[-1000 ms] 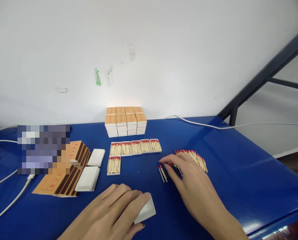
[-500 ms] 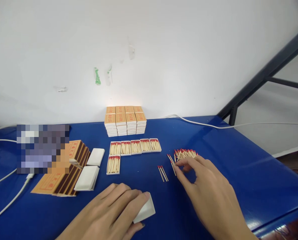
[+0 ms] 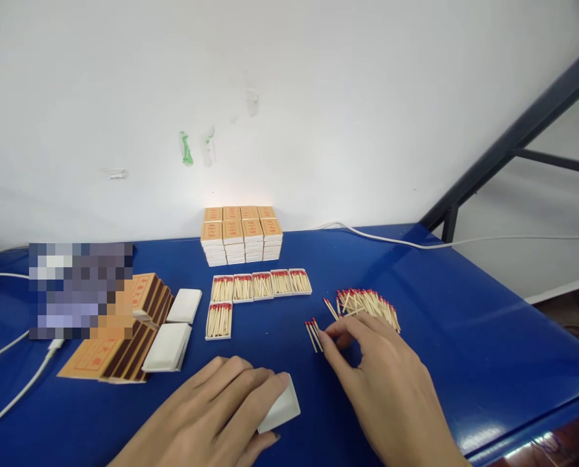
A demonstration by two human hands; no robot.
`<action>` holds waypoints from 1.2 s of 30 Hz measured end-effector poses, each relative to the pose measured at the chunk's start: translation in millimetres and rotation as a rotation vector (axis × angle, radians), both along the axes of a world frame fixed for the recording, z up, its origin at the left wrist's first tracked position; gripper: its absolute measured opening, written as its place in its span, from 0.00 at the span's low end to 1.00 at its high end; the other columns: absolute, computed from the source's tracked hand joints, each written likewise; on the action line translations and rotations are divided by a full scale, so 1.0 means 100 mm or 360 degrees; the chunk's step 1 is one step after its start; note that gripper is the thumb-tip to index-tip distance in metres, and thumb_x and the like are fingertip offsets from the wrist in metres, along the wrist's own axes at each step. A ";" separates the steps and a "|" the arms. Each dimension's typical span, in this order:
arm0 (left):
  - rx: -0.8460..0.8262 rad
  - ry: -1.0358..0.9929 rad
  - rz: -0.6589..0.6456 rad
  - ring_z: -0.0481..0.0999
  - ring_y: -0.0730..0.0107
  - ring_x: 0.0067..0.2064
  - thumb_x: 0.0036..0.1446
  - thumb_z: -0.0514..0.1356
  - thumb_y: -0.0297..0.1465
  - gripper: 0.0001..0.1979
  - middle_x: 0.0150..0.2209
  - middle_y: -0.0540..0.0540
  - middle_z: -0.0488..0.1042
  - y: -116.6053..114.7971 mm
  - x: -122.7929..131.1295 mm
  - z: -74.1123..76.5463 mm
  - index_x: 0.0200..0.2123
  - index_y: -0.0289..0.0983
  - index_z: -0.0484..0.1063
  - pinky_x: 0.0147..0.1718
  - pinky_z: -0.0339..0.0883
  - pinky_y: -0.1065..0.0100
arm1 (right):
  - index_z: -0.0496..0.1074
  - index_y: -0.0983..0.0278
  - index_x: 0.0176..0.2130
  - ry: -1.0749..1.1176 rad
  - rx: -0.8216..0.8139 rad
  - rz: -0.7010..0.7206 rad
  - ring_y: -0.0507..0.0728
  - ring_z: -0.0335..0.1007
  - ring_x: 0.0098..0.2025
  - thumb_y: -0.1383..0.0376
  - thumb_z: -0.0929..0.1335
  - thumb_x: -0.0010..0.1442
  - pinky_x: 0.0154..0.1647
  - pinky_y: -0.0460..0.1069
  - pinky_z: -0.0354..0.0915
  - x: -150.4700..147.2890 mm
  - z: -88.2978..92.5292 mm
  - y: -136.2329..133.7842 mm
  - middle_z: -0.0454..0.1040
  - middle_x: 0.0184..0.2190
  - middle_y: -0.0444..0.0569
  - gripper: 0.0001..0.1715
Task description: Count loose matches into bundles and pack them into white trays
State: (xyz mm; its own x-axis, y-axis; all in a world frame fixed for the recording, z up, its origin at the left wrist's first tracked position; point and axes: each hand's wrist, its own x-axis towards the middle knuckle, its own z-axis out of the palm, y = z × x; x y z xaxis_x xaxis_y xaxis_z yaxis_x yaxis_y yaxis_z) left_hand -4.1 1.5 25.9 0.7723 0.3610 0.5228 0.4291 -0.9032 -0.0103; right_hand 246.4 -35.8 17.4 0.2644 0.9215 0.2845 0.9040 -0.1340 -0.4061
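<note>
My left hand [image 3: 216,412] lies over a small white matchbox tray [image 3: 283,408] at the near edge, fingers curled on it and thumb beneath its side. My right hand [image 3: 384,386] reaches forward with thumb and forefinger pinched together at a small group of red-tipped matches [image 3: 312,333] on the blue table [image 3: 464,337]. Just beyond the right hand's knuckles is a loose pile of matches [image 3: 367,302]. Whether a match sits inside the pinch is hidden by the fingers.
A row of filled trays [image 3: 261,284] and one more filled tray [image 3: 220,320] lie mid-table. Closed matchboxes [image 3: 243,235] are stacked by the wall. Orange sleeves [image 3: 107,353] and two white trays [image 3: 168,347] sit left. White cables [image 3: 21,389] cross the table's left side.
My right hand went right to the loose pile, then came back left to the small group of matches. My left hand stayed on the white tray.
</note>
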 end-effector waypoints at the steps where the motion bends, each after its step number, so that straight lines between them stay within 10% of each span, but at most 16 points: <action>1: 0.0013 0.0001 -0.0001 0.87 0.67 0.45 0.86 0.45 0.35 0.19 0.48 0.52 0.87 0.00 0.00 0.00 0.58 0.37 0.74 0.48 0.76 0.63 | 0.78 0.56 0.33 -0.0005 0.0003 0.0004 0.61 0.80 0.37 0.53 0.69 0.72 0.29 0.52 0.65 -0.02 0.00 0.00 0.81 0.36 0.48 0.17; 36: 0.0017 -0.0003 -0.0004 0.88 0.66 0.44 0.85 0.47 0.36 0.18 0.48 0.51 0.87 0.02 0.00 -0.03 0.58 0.37 0.76 0.47 0.79 0.63 | 0.77 0.55 0.34 -0.0123 0.0022 -0.0055 0.62 0.78 0.39 0.54 0.72 0.69 0.30 0.54 0.64 0.09 -0.04 0.09 0.79 0.37 0.46 0.12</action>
State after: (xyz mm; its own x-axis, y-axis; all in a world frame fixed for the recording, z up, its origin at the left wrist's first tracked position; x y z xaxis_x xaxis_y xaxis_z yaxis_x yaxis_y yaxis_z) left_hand -4.1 3.2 22.8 0.7722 0.3535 0.5280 0.4272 -0.9040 -0.0194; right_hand 255.6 -26.8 13.8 0.2728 0.9079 0.3182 0.9276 -0.1605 -0.3372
